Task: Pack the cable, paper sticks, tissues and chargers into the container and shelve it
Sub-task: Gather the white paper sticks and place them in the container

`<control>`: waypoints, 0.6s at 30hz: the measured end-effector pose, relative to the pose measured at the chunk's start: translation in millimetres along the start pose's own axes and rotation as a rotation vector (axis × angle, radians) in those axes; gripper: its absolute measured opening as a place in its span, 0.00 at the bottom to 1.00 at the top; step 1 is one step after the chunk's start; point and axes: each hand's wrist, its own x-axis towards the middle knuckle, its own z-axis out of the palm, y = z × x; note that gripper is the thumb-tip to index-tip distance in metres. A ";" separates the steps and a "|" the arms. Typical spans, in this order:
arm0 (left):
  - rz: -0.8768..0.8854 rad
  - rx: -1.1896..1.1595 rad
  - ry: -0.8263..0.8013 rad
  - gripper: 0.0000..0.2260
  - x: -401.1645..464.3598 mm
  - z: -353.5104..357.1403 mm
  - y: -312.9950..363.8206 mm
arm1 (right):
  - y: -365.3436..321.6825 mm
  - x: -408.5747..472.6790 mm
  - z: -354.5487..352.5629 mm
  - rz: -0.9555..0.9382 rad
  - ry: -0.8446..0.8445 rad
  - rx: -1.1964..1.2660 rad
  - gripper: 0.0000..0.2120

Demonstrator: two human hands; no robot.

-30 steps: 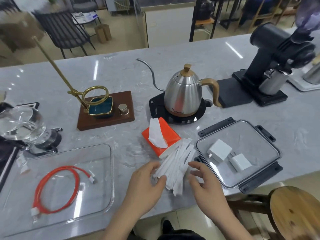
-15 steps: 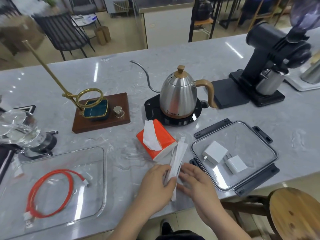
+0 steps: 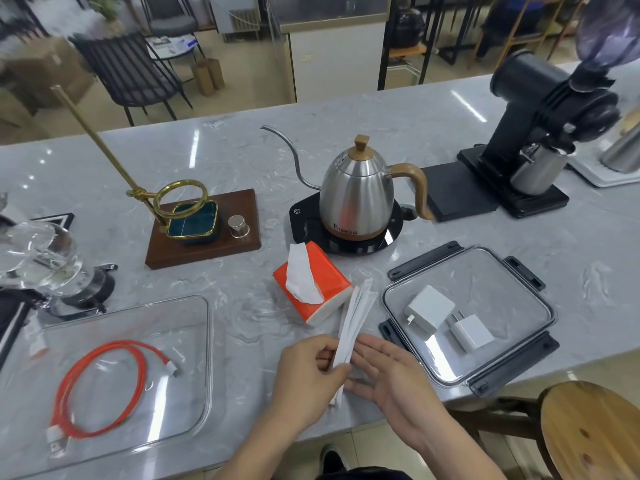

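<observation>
A big grey bench [image 3: 346, 109] fills most of the picture. In the lower left sits a clear container [image 3: 194, 341] with a red cable [image 3: 104, 386] curled up inside it. In the upper right stands a tall black grinder [image 3: 530, 109]. In the lower right lies a clear lid [image 3: 502, 271] with black clips, and two white chargers [image 3: 429, 315] lie on it side by side, just touching. A wooden stool [image 3: 588, 431] peeks in at the bottom right corner. Left of the middle is a brown wooden stand [image 3: 207, 251] with a gold ring and a long gold rod. In the middle is a shiny kettle [image 3: 356, 199] on a black round base.

Just below the kettle is an orange pack of tissues [image 3: 318, 285], with one white tissue sticking out of the top. Right beside it are the white paper sticks [image 3: 353, 320], all bunched together and pointing up toward the pack.

At the bottom middle, the left hand [image 3: 308, 372] is closed around the low end of the sticks. The right hand [image 3: 388, 372] is open and flat, pressed against the other side of the bunch.
</observation>
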 end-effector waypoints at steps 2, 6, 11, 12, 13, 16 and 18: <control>-0.005 -0.015 -0.008 0.13 -0.2 -1.6 -0.2 | -1.9 1.9 0.2 0.034 -0.016 0.027 0.13; -0.007 -0.049 0.002 0.16 -3.8 0.0 -0.5 | -7.0 2.3 -1.0 0.066 -0.054 0.008 0.14; -0.010 -0.061 0.010 0.21 -7.5 3.6 3.0 | -15.3 -0.1 -1.1 0.067 -0.077 -0.101 0.13; -0.005 -0.058 0.016 0.22 -7.8 4.7 4.1 | -16.9 -0.3 -1.1 0.068 -0.076 -0.123 0.13; 0.000 -0.056 0.019 0.22 -8.4 6.0 4.9 | -18.1 -0.5 -0.8 0.070 -0.074 -0.143 0.13; 0.026 -0.057 0.040 0.22 -10.2 8.8 5.7 | -21.2 -0.8 1.9 0.073 -0.073 -0.198 0.14; 0.056 -0.053 0.053 0.21 -11.2 10.2 4.5 | -22.0 0.7 2.8 0.080 -0.070 -0.221 0.14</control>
